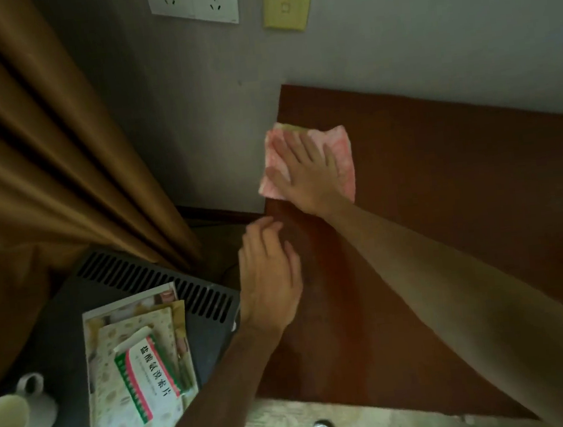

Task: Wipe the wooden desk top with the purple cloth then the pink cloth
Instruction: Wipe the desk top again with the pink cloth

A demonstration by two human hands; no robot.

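Note:
The pink cloth (339,145) lies flat on the far left corner of the dark wooden desk top (461,203), its left edge hanging a little over the desk's side. My right hand (307,173) presses on it with fingers spread and straight. My left hand (269,276) rests at the desk's left edge, nearer to me, fingers relaxed and holding nothing. The purple cloth is not in view.
Left of the desk stands a dark vented appliance (149,288) carrying a stack of papers and a medicine box (148,377). A white cup (11,418) sits at the lower left. A brown curtain (38,161) hangs at the left; wall sockets (192,0) are above.

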